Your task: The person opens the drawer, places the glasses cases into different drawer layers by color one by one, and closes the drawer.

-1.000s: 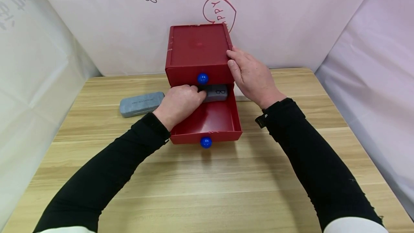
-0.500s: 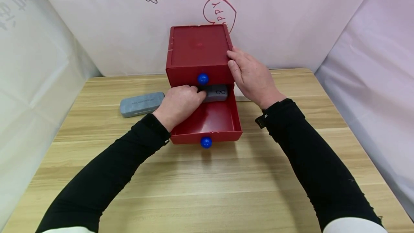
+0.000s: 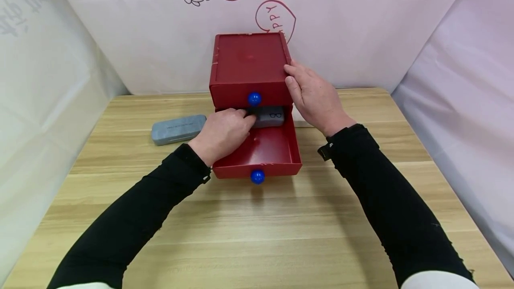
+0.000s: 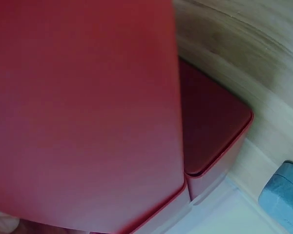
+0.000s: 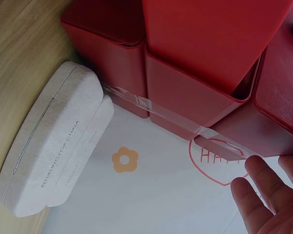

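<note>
A red set of drawers (image 3: 249, 59) with blue knobs stands at the back of the table, and its lower drawer (image 3: 277, 146) is pulled out. Inside that drawer, towards the back, lies a grey glasses case (image 3: 269, 117) printed with a spectacles outline. My left hand (image 3: 222, 133) reaches in and grips the case's left end with curled fingers; the fingertips are hidden. In the left wrist view, the drawer front covers nearly all of the hand. My right hand (image 3: 317, 97) rests on the upper right side of the drawers, its fingers straight (image 5: 268, 204).
A blue-grey glasses case (image 3: 178, 130) lies on the wooden table (image 3: 257, 231) left of the drawers. On the right, partly behind my right hand, is a white glasses case (image 5: 58, 136). White printed cloth (image 3: 353, 35) hangs behind and at both sides.
The head view has shifted slightly, so everything sits a little lower and further right. Both hands, the drawers and the cases keep their places.
</note>
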Tool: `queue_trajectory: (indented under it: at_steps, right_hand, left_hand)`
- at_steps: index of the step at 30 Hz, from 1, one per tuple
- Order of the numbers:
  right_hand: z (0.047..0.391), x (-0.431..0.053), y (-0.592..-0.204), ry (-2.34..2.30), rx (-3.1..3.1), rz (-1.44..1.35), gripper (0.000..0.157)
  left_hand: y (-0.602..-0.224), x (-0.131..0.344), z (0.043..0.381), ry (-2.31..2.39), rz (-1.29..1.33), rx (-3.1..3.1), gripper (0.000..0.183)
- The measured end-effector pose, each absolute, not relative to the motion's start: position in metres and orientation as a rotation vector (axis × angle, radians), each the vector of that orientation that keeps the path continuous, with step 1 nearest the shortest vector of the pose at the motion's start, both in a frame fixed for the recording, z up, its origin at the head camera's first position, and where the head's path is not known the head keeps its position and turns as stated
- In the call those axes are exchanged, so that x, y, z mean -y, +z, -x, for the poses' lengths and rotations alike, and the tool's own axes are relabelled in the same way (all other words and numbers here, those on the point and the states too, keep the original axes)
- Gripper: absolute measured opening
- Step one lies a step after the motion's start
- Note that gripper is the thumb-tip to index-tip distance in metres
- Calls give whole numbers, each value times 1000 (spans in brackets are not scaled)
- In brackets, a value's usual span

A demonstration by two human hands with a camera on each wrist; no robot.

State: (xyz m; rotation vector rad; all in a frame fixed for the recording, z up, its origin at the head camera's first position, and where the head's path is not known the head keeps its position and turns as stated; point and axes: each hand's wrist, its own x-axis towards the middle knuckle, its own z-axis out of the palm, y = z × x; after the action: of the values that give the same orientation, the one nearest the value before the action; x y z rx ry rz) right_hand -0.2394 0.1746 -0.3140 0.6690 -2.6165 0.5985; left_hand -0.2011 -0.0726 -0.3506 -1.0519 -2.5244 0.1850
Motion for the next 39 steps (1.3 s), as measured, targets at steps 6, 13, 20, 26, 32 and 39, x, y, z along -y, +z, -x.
queue_trajectory:
  at_steps: [6, 13, 20, 26, 32, 39]
  right_hand:
    - [240, -170, -314, 607, 2625, -673, 58]
    - [242, -165, -315, 608, 2628, -682, 58]
    - [244, -161, -314, 609, 2628, -689, 58]
    - [245, -159, -314, 621, 2632, -689, 59]
    - [245, -162, -314, 635, 2639, -667, 59]
    - [240, -170, -313, 645, 2639, -653, 58]
  left_hand:
    - [-353, 80, 199, 91, 1052, 2542, 20]
    - [-346, 98, 191, -102, 1033, 2642, 42]
    - [-331, 126, 175, -189, 980, 2638, 55]
    - [-325, 148, 163, -225, 978, 2581, 58]
    - [-326, 165, 161, -208, 916, 2553, 57]
    - [-333, 181, 170, -194, 853, 2682, 69]
